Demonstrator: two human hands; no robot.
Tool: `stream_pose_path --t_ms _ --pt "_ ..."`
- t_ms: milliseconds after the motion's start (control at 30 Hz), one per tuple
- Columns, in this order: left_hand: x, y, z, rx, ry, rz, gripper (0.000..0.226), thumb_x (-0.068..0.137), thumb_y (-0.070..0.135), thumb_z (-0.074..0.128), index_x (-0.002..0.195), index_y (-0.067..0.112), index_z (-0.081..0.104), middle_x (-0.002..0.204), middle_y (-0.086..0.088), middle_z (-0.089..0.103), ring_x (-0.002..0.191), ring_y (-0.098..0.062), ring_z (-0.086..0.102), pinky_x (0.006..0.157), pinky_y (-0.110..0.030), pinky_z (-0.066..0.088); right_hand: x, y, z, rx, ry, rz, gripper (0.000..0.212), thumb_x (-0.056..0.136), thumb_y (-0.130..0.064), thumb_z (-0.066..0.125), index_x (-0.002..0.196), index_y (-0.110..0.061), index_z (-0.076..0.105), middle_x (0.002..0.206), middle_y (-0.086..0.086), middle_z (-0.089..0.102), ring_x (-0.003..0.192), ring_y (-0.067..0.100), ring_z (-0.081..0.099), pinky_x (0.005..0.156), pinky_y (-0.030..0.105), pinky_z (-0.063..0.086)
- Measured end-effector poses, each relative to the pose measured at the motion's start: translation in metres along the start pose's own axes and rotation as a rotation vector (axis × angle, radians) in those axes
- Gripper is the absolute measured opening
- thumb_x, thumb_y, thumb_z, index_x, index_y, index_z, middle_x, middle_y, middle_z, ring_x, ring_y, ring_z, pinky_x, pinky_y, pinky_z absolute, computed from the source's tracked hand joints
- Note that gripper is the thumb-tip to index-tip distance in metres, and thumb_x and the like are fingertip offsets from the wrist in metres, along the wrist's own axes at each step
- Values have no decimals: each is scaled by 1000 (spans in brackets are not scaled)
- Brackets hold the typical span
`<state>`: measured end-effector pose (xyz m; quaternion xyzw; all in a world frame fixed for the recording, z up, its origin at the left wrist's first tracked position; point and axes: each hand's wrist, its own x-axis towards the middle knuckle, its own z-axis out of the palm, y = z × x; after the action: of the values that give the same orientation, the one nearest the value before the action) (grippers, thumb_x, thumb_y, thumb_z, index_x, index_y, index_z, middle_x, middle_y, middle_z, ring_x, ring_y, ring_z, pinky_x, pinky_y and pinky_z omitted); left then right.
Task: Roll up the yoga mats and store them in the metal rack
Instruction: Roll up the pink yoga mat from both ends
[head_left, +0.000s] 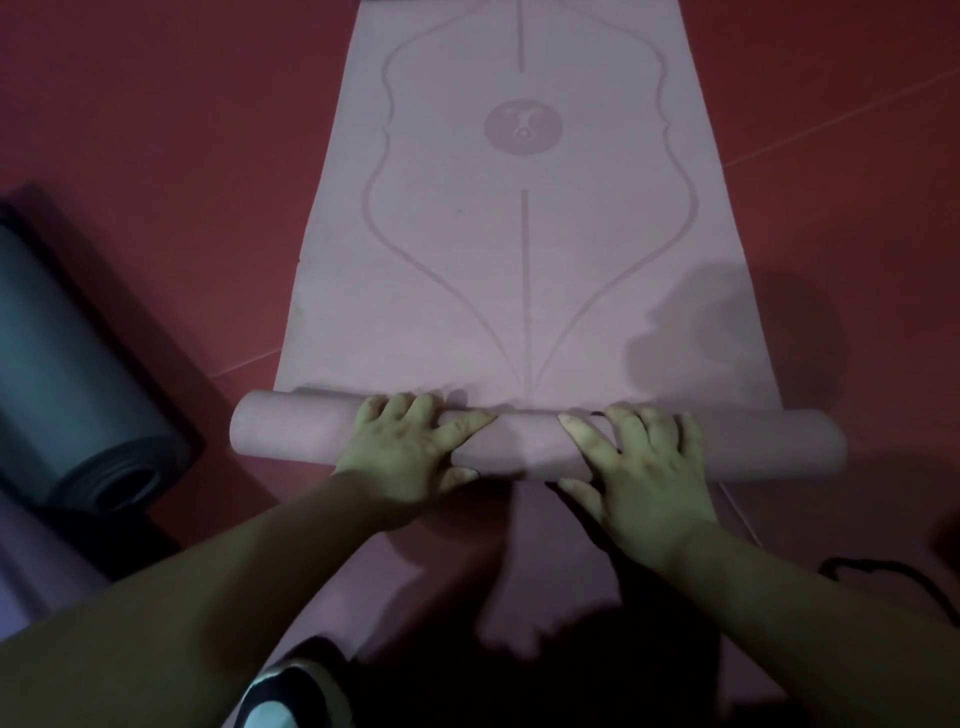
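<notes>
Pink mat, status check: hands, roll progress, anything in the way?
Left hand and right hand both grip the roll. Pink mat mostly flat ahead. Grey rolled mat lies left, apart.

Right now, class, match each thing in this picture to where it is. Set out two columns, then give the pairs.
1 left hand
2 grey rolled mat
3 round emblem
4 black cord

A printed on the flat part of the pink mat
B far left of the view
C on the pink roll
D lower right of the view

Pairs: 1-C; 2-B; 3-A; 4-D
</notes>
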<state>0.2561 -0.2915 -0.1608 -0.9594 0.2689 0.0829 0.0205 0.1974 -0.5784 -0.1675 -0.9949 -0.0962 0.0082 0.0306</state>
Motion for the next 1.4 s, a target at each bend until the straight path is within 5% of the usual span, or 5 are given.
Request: stream_pose_path --t_ms 233,567,767,1067,1400 --pt "-19 25 12 9 92 -106 75 85 69 40 155 42 31 143 -17 47 132 -41 45 109 -72 21 12 11 6 14 51 -52 69 86 -73 45 139 -31 57 122 12 61 109 37 54 100 62 35" --pt "8 11 11 -4 20 -134 69 86 77 33 148 45 36 129 -11 60 115 -38 54 106 -64 31 -2 -1 10 -4 114 58 64 90 -60 55 148 -35 49 145 15 49 136 44 40 112 68 18" --pt "11 8 3 7 42 -132 72 88 76 30 152 44 28 135 -12 57 124 -38 52 108 -70 26 14 6 11 27 171 25 63 90 -65 51 142 -29 57 136 14 56 123 42 50 110 67 23" --pt "18 22 14 4 75 -176 72 87 70 35 153 43 27 141 -15 53 130 -43 46 108 -70 15 37 16 2 -17 7 45 67 89 -72 38 145 -36 50 134 9 58 119 37 51 108 64 29" --pt "33 8 1 36 -30 -169 73 85 77 9 153 51 8 152 -4 41 136 -31 35 113 -63 18 30 15 11 -33 126 6 64 91 -64 52 146 -33 51 142 17 51 130 41 45 112 68 21"
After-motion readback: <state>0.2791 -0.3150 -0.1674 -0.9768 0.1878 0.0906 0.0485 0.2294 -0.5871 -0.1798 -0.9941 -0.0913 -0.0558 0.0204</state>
